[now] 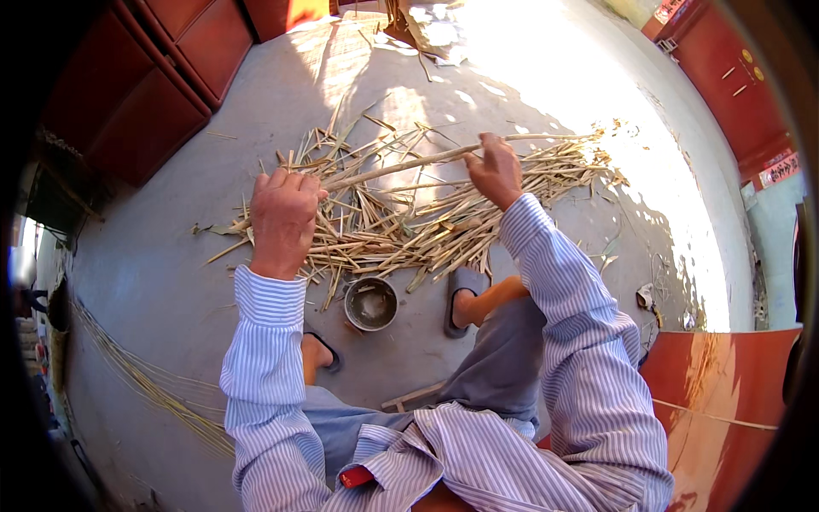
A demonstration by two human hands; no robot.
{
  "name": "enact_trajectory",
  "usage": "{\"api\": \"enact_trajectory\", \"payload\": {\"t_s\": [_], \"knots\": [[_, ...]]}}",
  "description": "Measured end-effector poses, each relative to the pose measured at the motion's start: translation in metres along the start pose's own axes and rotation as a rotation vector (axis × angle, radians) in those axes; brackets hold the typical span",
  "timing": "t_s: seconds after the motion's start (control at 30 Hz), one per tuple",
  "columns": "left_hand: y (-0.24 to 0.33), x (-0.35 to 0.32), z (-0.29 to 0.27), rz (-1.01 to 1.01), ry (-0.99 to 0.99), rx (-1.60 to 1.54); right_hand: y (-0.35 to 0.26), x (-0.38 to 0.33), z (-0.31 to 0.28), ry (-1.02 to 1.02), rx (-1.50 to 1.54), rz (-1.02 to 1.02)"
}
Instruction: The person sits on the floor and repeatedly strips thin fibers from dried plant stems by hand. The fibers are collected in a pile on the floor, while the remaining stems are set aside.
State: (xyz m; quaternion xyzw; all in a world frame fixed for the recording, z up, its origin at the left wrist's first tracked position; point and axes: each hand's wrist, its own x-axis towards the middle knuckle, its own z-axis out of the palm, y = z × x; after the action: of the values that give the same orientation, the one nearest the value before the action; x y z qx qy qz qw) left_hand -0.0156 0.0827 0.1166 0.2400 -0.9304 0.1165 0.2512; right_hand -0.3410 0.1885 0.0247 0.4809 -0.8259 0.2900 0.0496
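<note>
A long dry plant stalk [401, 165] stretches between my hands, over a heap of cut straw-coloured stalks [426, 239] on the grey floor. My left hand [283, 218] is closed around its thicker left end. Farther right, my right hand [496, 173] grips the same stalk, which runs on past the fingers to the right, where its feathery tip merges with the heap. Dry leaves and stalk pieces lie loosely scattered under both hands. Just this side of the heap, between my feet, stands a small round metal bowl [371, 304] with a dark rim.
Red-brown padded seats [162, 77] stand at the upper left. A bundle of thin long strips [153, 367] lies on the floor at the left. At the lower right is a red panel [717, 392]; a red door [734, 85] stands at the upper right.
</note>
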Motion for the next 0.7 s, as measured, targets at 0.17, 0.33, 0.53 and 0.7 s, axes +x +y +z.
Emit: {"api": "enact_trajectory", "payload": {"t_s": [0.17,0.33,0.53,0.7], "knots": [[-0.005,-0.023,-0.068,-0.098,0.118,0.026,0.012,0.014,-0.004,-0.307,1.606,0.944],[-0.001,-0.035,-0.084,-0.134,0.058,-0.049,0.018,0.011,0.004,-0.243,1.768,0.798],[-0.007,-0.042,-0.043,-0.096,0.003,-0.061,-0.015,-0.004,0.020,-0.363,1.646,0.753],[-0.030,-0.043,-0.039,-0.280,0.096,-0.193,-0.001,0.014,0.007,-0.220,1.692,0.761]]}}
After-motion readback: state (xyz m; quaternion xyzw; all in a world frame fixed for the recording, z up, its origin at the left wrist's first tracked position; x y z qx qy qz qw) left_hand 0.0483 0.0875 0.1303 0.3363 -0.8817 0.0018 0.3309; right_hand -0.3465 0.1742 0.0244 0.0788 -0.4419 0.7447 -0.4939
